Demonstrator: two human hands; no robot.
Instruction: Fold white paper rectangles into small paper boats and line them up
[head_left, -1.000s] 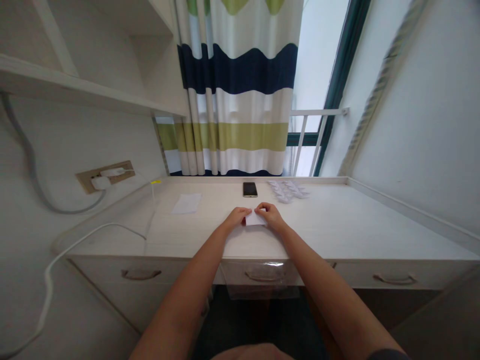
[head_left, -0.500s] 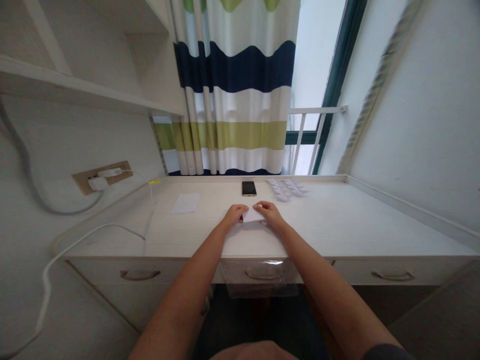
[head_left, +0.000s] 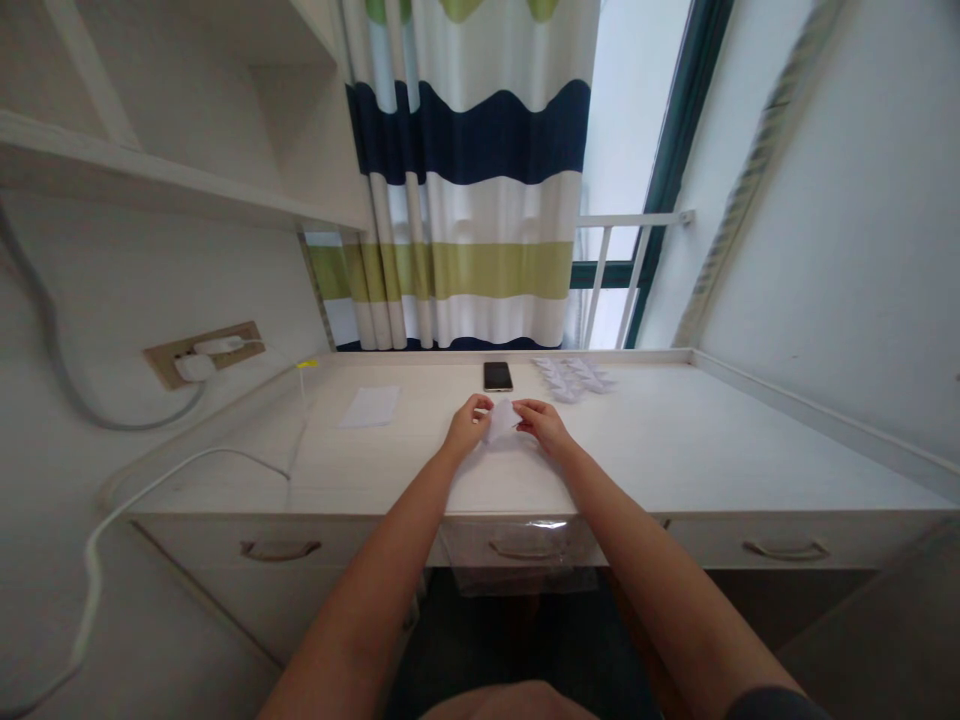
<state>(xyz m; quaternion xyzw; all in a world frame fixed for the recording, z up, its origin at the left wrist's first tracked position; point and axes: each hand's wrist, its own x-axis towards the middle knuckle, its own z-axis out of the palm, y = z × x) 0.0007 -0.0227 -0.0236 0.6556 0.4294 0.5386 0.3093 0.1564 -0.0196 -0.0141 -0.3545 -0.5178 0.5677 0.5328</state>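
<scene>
We see a small folded white paper piece [head_left: 502, 421] held tilted just above the far middle of a pale wood-grain desk [head_left: 697, 440], between the left hand [head_left: 469, 425] and the right hand [head_left: 544, 425]. The hands stand apart with the paper between them, the fingers of each closed on it in a light pinch, though we cannot tell exactly how they lie. A black smartphone [head_left: 498, 376] lies just beyond, with a cluster of small folded white paper shapes [head_left: 570, 380] to the far right and a flat white paper sheet [head_left: 369, 407] to the left. We judge the risks plain: too hard a pinch could crease the paper, a slackened finger could let it spring open or drop, and a careless wrist could scatter the light shapes.
</scene>
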